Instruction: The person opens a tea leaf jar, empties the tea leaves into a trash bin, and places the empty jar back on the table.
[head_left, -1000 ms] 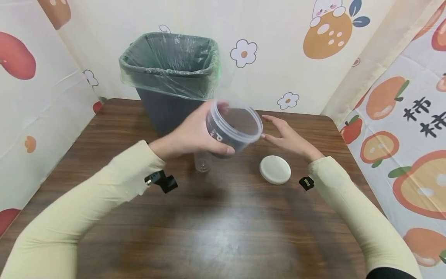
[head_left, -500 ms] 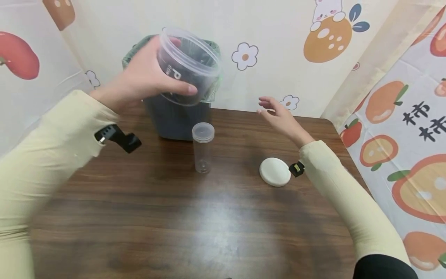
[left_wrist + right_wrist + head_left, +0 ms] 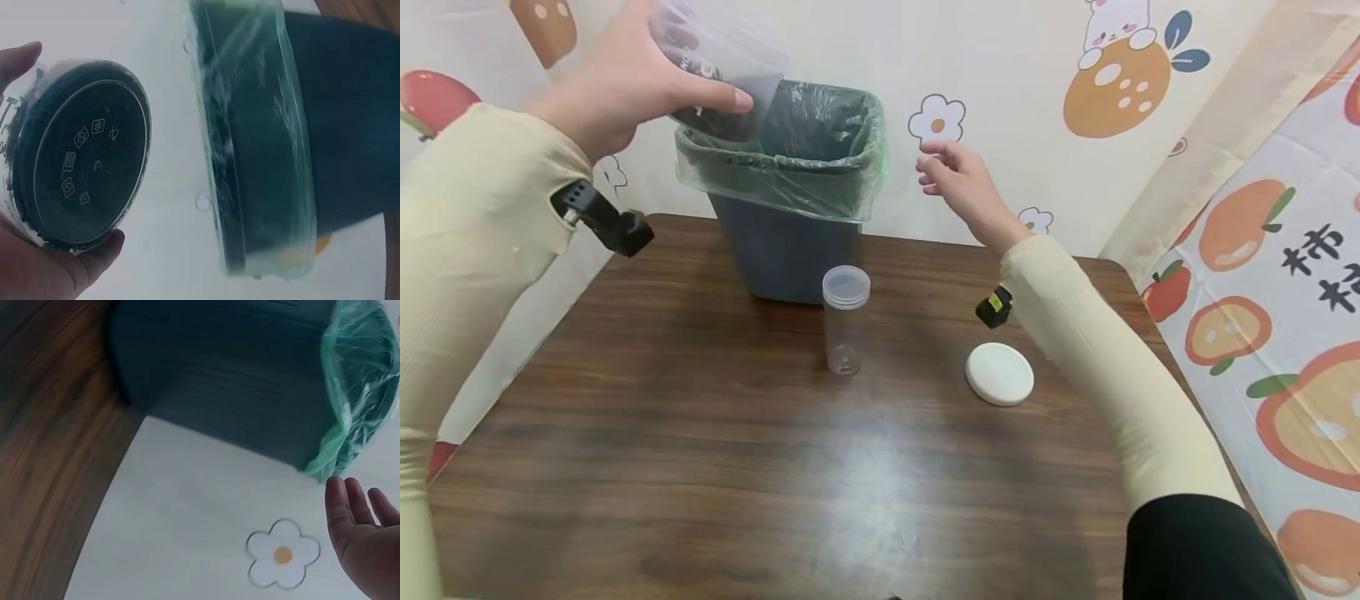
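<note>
My left hand (image 3: 625, 87) grips a clear plastic tub (image 3: 730, 62) with white lettering, held high at the back left. The tub overlaps the left rim of a dark bin (image 3: 786, 250) in the head view. Printed symbols mark the tub's base (image 3: 94, 162) in the left wrist view, and something dark shows through it. A green plastic liner (image 3: 790, 179) folds over the bin's rim. Right of the bin, my right hand (image 3: 958, 179) hangs in the air with loosely bent fingers and nothing in them. Its fingertips (image 3: 335, 487) come close to the liner's edge in the right wrist view.
A clear, narrow jar (image 3: 844, 333) with a translucent cap stands on the brown wooden table (image 3: 737, 483) in front of the bin. A round white lid (image 3: 1000, 373) lies to its right. Patterned cloth (image 3: 992, 92) hangs behind and at both sides.
My left hand has lifted the tub up and left from the table's middle to the bin and tilted it. My right hand has moved up and left toward the bin.
</note>
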Action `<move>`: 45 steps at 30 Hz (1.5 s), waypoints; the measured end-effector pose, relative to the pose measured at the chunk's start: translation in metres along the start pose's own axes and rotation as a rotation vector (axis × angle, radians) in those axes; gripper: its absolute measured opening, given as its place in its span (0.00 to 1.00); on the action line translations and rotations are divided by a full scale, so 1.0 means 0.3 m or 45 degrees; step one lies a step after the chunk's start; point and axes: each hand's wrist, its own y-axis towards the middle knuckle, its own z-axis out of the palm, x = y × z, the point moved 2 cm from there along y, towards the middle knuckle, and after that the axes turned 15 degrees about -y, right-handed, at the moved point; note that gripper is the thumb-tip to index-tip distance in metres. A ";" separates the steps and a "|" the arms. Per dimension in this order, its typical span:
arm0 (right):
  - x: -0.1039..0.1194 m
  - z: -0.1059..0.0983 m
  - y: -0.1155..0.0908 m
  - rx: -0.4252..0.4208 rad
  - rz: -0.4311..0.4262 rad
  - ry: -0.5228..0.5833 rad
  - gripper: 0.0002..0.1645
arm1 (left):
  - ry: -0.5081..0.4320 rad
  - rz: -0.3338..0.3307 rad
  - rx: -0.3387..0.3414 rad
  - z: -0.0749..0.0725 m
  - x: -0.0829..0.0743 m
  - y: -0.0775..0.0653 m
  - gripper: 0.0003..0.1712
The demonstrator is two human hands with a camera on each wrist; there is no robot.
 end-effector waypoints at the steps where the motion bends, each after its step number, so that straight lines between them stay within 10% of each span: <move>1: 0.017 0.007 0.015 -0.005 0.020 0.034 0.25 | 0.007 -0.011 -0.010 -0.009 0.000 0.008 0.44; 18: 0.156 0.137 0.127 0.119 0.412 0.301 0.17 | 0.285 -0.040 -0.009 -0.045 0.030 0.133 0.58; 38: 0.173 0.156 0.102 0.061 0.430 0.291 0.15 | 0.597 0.111 0.163 0.041 0.052 0.206 0.64; 45: 0.177 0.156 0.102 0.055 0.436 0.295 0.13 | 0.912 0.171 0.257 0.050 0.038 0.206 0.63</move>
